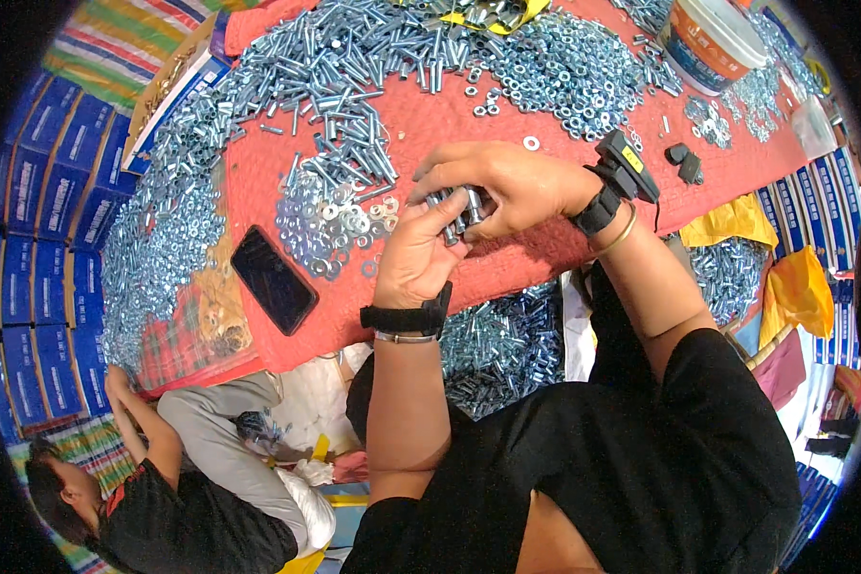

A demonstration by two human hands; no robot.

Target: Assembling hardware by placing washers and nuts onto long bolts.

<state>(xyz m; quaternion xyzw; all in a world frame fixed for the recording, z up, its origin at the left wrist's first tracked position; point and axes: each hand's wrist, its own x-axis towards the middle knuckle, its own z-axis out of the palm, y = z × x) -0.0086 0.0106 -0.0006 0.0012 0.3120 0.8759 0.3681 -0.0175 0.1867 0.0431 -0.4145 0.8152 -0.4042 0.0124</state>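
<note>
Over the near edge of the red-covered table (469, 105), my two hands are together around a small bundle of silvery bolts (464, 210). My left hand (407, 251) closes on the bundle from below, its thumb laid along the bolts. From above and the right, my right hand (502, 182) curls its fingers over the same bundle; some fingertips are hidden. Just left of my hands lies a scatter of flat washers (330, 225). Beyond them spreads a pile of long bolts (354, 57), and a heap of hex nuts (574, 81) lies farther right.
A black phone (275, 279) lies left of my hands. A plastic tub (713, 43) stands at the back right. Bolts fill a container (502, 349) below the table edge. Blue boxes (53, 258) are stacked at left. Another person (177, 512) sits at lower left.
</note>
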